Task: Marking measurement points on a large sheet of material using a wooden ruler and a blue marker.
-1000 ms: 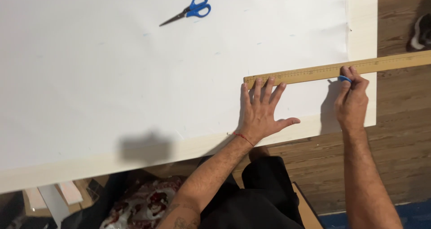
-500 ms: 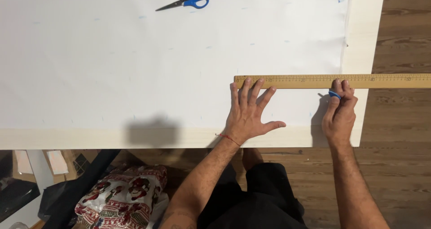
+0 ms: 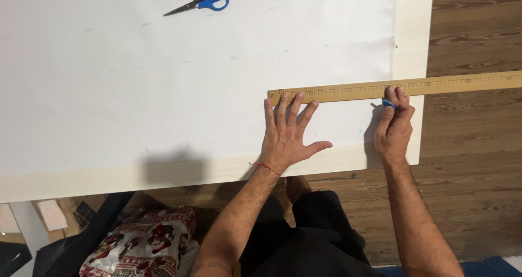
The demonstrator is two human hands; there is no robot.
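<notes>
Head view, flat left hand (image 3: 287, 138), wooden ruler (image 3: 397, 86)

Both forearms are bare — no sleeves — with a thin red string bracelet (image 3: 267, 167) round the left wrist, faint hair along the arms, and black trousers (image 3: 310, 239) below.

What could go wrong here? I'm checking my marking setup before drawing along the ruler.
The wooden ruler is pinned only near one end by the left hand, and its far end overhangs the table, so it might pivot. The right hand pinches a small blue marker against the ruler's edge; pressure there could nudge it and skew the line on the white sheet.
</notes>
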